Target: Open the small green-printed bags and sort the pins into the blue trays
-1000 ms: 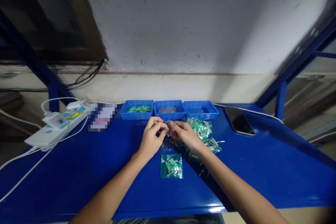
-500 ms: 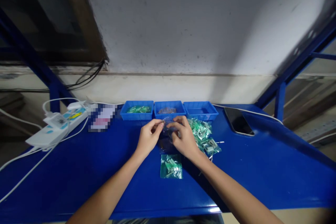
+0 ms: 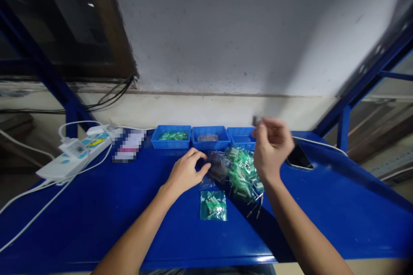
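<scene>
R hand (image 3: 271,148) pinching sm. dk. item (image 3: 255,120) (blurry).

Light is dim — a shadow crosses the wall (image 3: 206,34) — the right hand (image 3: 272,146) blurs.

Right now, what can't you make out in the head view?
All in the head view:
Dark piece in the right hand: identity lost to motion blur.
Rightmost blue bin: right end behind that hand.
Smartphone: far end behind that hand.
Card: print masked by pixelation.
</scene>
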A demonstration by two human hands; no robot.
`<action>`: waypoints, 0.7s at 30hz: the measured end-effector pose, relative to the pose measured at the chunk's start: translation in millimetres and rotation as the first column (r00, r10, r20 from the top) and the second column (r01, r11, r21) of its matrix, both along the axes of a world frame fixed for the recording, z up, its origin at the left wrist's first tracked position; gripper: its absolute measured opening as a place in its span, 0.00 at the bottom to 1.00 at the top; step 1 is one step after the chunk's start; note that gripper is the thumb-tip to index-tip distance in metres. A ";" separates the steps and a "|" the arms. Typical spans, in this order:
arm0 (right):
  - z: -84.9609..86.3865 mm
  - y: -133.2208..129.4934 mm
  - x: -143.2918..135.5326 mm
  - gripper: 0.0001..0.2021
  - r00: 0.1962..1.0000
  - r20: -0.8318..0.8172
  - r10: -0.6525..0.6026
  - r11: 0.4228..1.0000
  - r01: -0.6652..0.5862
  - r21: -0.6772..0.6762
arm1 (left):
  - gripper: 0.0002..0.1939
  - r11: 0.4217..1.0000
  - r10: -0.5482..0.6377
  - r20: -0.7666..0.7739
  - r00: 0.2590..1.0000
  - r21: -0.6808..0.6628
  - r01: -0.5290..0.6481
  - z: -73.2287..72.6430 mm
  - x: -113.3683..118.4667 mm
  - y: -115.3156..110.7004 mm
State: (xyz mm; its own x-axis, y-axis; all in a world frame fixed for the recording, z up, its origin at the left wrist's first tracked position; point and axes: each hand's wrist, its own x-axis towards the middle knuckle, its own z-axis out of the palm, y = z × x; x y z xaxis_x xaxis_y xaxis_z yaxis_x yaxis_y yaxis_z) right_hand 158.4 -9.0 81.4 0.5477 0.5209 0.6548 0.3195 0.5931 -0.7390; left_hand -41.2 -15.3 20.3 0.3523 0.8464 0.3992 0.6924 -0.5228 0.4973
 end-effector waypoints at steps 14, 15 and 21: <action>-51.0 -2.5 -22.2 0.18 0.753 0.272 0.599 0.660 -0.272 -0.700 | 0.06 1.000 0.014 0.274 0.962 -0.018 -0.010 -2.2 6.3 4.3; -50.6 -5.7 -26.1 0.20 0.749 0.120 0.652 0.565 -0.374 -0.735 | 0.07 0.998 0.010 0.292 0.956 0.053 -0.027 -0.1 7.9 2.2; -52.0 -9.2 -40.0 0.16 0.618 -0.460 0.638 0.395 -0.775 -0.493 | 0.10 0.973 -0.029 0.291 0.956 0.227 -0.040 1.4 13.0 -6.5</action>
State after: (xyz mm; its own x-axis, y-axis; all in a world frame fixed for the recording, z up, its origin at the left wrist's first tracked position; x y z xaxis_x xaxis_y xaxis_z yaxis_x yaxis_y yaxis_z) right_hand 118.5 -18.3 29.4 -0.1522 0.9880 -0.0254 -0.1643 -0.0506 -0.9851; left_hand -28.2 -21.8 21.7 0.1879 0.7221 0.6657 0.5389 -0.6425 0.5448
